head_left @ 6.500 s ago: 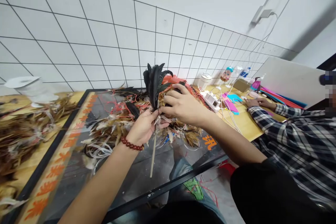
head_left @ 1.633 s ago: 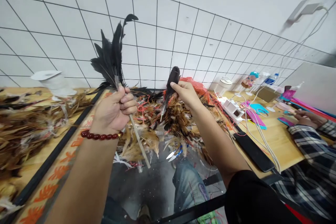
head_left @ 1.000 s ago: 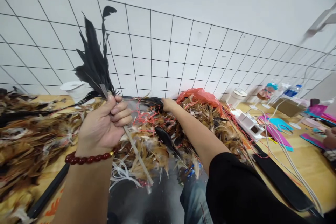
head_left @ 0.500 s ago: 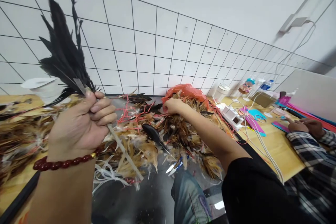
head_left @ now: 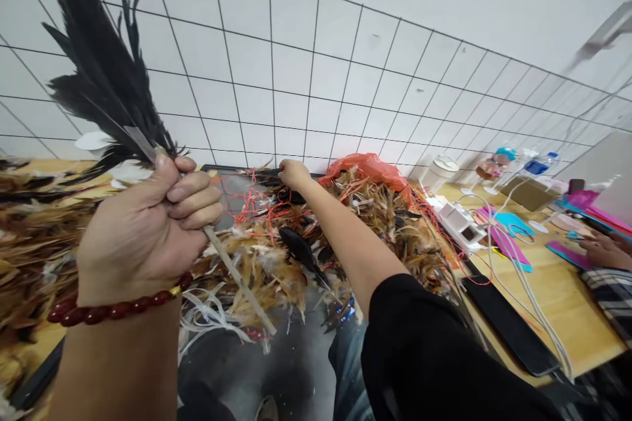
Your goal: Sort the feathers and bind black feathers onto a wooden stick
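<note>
Fingers wrapped tight, my left hand (head_left: 148, 217) holds a bundle of black feathers (head_left: 99, 46) upright, together with a pale flat strip (head_left: 239, 279) that slants down to the right below the fist. My right hand (head_left: 295, 174) reaches to the back of the table, over dark feathers beside red string (head_left: 247, 200). Its fingers are pressed together, and what they hold, if anything, is hidden. Brown feathers (head_left: 266, 263) lie heaped between and below the hands, with one large black feather (head_left: 299, 247) on top.
A red plastic bag (head_left: 368, 168) lies behind the feathers. White strips (head_left: 210, 319) lie near my left wrist. On the right are a power adapter (head_left: 461, 225), cables, a doll (head_left: 496, 164) and another person's hand (head_left: 607, 250). A wire grid stands behind.
My right hand has moved left, away from the red bag, to the dark feathers at the back. My left hand keeps the black bundle. The view has shifted.
</note>
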`<state>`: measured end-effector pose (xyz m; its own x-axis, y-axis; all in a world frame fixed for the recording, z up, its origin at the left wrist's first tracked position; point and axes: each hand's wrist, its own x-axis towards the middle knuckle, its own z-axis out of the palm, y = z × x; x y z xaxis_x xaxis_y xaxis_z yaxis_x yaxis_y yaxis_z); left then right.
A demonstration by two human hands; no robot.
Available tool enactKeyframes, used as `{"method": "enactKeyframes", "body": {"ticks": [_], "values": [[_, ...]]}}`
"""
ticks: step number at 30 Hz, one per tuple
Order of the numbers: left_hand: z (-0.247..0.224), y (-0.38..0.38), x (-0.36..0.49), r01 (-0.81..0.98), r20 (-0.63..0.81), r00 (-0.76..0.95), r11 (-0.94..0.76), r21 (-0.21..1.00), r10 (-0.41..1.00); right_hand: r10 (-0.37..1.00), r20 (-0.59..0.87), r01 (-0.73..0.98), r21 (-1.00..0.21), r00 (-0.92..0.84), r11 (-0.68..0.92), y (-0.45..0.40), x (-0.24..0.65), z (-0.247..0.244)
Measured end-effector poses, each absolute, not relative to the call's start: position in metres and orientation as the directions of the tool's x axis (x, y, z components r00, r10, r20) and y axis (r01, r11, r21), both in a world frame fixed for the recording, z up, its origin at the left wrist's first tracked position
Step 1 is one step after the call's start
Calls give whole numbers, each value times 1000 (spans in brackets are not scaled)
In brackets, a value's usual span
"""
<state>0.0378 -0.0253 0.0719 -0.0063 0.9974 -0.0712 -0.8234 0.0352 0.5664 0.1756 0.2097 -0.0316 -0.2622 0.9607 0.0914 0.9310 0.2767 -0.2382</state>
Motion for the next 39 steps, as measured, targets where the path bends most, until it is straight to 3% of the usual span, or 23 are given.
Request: {"method": "enactKeyframes", "body": {"ticks": [4,8,14,22,25,27,30,35,39], "values": [[64,-20,29,-744,35,-64,-71,664,997,966,40,931,-259,-257,259,228,155,-58],[60,-18,28,-727,27,-57,-59,684,998,953,-78,932,-248,-293,266,238,159,-65],[61,-19,32,-701,36,-64,-70,709,997,946,-47,938,-151,-322,312,244,187,-16],[62,-18,43,-668,24,-64,-60,742,998,893,-336,948,1,-299,318,206,225,34],[61,-18,47,-658,26,-59,-59,751,998,955,-183,959,119,-232,256,200,227,41],[61,-18,50,-648,9,-62,-47,760,998,924,-71,916,125,-375,381,203,220,35],[62,-18,53,-639,-13,-69,-34,768,998,759,-103,755,86,-642,650,210,205,7],[60,-18,52,-649,6,-66,-48,760,998,802,-244,814,77,-545,576,215,196,-39],[61,-20,49,-666,38,-41,-56,744,998,814,-166,815,79,-557,574,199,210,-19]]}}
